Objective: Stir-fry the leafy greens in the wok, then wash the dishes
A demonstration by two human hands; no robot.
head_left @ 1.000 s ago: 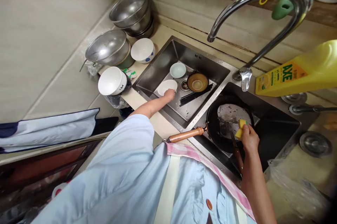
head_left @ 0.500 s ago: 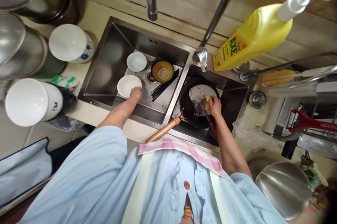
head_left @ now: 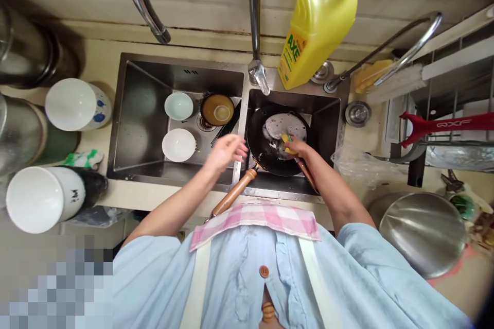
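Observation:
My left hand (head_left: 228, 151) hovers over the divider side of the left basin (head_left: 139, 113), fingers apart, holding nothing. My right hand (head_left: 298, 146) grips a yellow sponge (head_left: 286, 139) inside a black frying pan (head_left: 260, 159) in the right basin. Soapy water (head_left: 285, 125) with foam lies in the pan. A utensil's wooden handle (head_left: 306, 174) leans over the pan's rim below my right hand; its far end is hidden. In the left basin are a white bowl (head_left: 178, 145), a pale bowl (head_left: 178, 106), a brown bowl (head_left: 210, 107) and black chopsticks (head_left: 232, 120), partly covered by my left hand.
A chrome faucet (head_left: 254, 25) and a yellow detergent bottle (head_left: 314, 30) stand behind the sinks. White containers (head_left: 73, 105) and metal pots line the left counter. On the right are a dish rack (head_left: 455, 143), a plastic bag (head_left: 358, 169) and a large metal lid (head_left: 424, 231).
My left hand has let go of the white bowl, which stays in the left basin, and moved right toward the divider. My right hand still holds the sponge in the pan. The view has turned.

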